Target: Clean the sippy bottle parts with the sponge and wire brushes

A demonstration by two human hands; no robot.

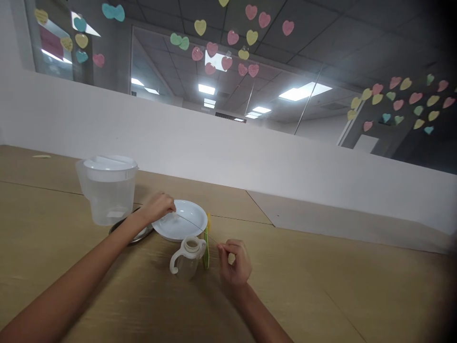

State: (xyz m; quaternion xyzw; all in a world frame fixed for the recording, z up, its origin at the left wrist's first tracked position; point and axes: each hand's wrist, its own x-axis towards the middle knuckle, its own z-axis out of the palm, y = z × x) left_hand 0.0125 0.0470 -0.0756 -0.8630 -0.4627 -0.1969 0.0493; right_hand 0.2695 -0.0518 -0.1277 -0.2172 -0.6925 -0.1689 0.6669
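A thin dark wire-like strand (195, 224) runs between my two hands, slanting down to the right. My right hand (235, 263) pinches its lower end between thumb and forefinger. My left hand (160, 206) is closed at its upper end, over the rim of a white bowl (194, 209); a small pale bit shows below these fingers, too blurred to name. In front of the bowl stands a clear bottle (186, 267) with a white two-handled collar and an open mouth. A narrow green and yellow item (206, 247) lies between the bottle and my right hand.
A clear lidded pitcher (110, 195) stands at the back left. Partly behind my left forearm is a dark-rimmed round tray (133, 240) with something white on it. A low white wall (228, 147) edges the wooden table (321, 281), with glass above it.
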